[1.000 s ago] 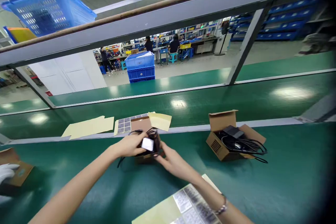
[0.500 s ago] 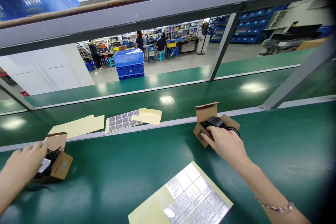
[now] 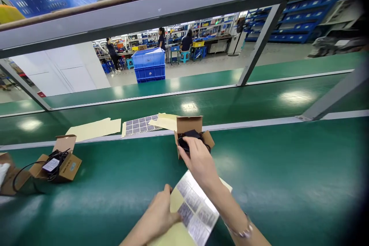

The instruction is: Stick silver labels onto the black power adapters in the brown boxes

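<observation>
My left hand (image 3: 163,213) grips the left edge of a sheet of silver labels (image 3: 198,207) on yellowish backing, thumb on top. Part of the sheet passes under my right forearm. Beyond it, my right hand (image 3: 198,161) is closed at the front of an open cardboard box (image 3: 189,124), thumb outside and fingertips inside. A black power adapter (image 3: 192,134) with its cable lies in that box; my fingers partly cover it. Farther left stands another open box (image 3: 70,167), holding a black cable and a white-labelled adapter (image 3: 52,164).
A third box (image 3: 17,180) is cut off at the left edge. Yellow backing sheets (image 3: 96,128) and a printed label sheet (image 3: 141,125) lie along the metal strip behind. Slanted posts (image 3: 262,42) and an overhead beam frame the green bench. Several people work in the background.
My right hand has brought its box leftward, behind the label sheet. My left hand has left the left box and taken hold of the label sheet. The view has shifted, showing the third box.
</observation>
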`<state>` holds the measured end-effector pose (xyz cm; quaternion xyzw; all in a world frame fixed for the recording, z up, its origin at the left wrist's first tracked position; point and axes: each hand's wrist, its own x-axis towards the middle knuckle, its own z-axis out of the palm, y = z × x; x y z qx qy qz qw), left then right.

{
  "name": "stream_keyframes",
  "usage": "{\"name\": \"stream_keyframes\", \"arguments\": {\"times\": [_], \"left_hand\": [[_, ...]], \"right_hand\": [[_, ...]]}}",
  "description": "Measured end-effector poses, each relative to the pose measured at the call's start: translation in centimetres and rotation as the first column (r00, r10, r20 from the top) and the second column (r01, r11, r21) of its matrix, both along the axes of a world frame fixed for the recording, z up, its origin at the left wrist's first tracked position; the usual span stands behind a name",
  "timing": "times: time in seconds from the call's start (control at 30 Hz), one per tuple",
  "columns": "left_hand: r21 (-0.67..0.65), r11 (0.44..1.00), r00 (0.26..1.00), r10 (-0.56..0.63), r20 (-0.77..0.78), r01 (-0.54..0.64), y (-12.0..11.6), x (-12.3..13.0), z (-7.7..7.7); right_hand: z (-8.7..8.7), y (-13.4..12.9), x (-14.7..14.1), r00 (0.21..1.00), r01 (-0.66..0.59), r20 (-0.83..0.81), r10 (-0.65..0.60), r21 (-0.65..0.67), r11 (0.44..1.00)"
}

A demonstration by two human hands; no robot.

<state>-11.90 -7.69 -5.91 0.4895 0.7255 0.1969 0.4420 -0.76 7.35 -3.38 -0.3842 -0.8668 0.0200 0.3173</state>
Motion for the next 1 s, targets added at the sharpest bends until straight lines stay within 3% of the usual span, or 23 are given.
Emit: {"name": "stream_keyframes", "arguments": {"times": [0.07, 0.17, 0.23, 0.33, 0.47, 0.67, 0.77, 0.9, 1.0], "left_hand": [[0.011, 0.999, 0.950, 0.039, 0.311, -0.044, -0.3, -1.4, 0.1], [-0.011, 0.995, 0.735, 0.079, 0.674, -0.097, -0.2, -2.0, -0.1], [-0.010, 0.992, 0.643, 0.087, 0.761, -0.122, 0.0, -1.6, -0.3], [-0.020, 0.988, 0.604, 0.109, 0.790, -0.153, 0.1, -0.7, -0.4], [-0.026, 0.983, 0.599, 0.132, 0.790, -0.184, 0.1, -0.1, -0.3], [0.022, 0.987, 0.682, 0.093, 0.726, -0.158, 0.1, 0.0, -0.4], [-0.017, 0.981, 0.668, 0.146, 0.729, -0.196, 0.3, 0.3, -0.3], [-0.091, 0.966, 0.649, 0.230, 0.726, -0.240, 0.9, 0.9, -0.4], [-0.059, 0.985, 0.793, 0.165, 0.586, -0.161, 1.4, 0.5, -1.1]], "right_hand": [[-0.3, -2.5, 2.6, 0.989, -0.145, -0.031, 0.144, -0.016, 0.989], [-2.3, -5.6, 6.1, 0.920, -0.388, -0.112, 0.375, -0.143, 0.910], [-4.0, -6.8, 7.4, 0.896, -0.441, -0.172, 0.410, -0.219, 0.870], [-5.7, -7.7, 8.0, 0.913, -0.390, -0.236, 0.333, -0.264, 0.882], [-6.0, -8.1, 7.8, 0.920, -0.350, -0.297, 0.256, -0.327, 0.878], [-5.8, -8.8, 7.9, 0.929, -0.332, -0.306, 0.208, -0.439, 0.835], [-6.2, -9.2, 8.1, 0.921, -0.326, -0.323, 0.217, -0.335, 0.884], [-6.6, -9.7, 8.1, 0.918, -0.334, -0.257, 0.303, -0.086, 0.939], [-6.0, -10.1, 8.0, 0.918, -0.353, -0.177, 0.355, 0.040, 0.935]]}}
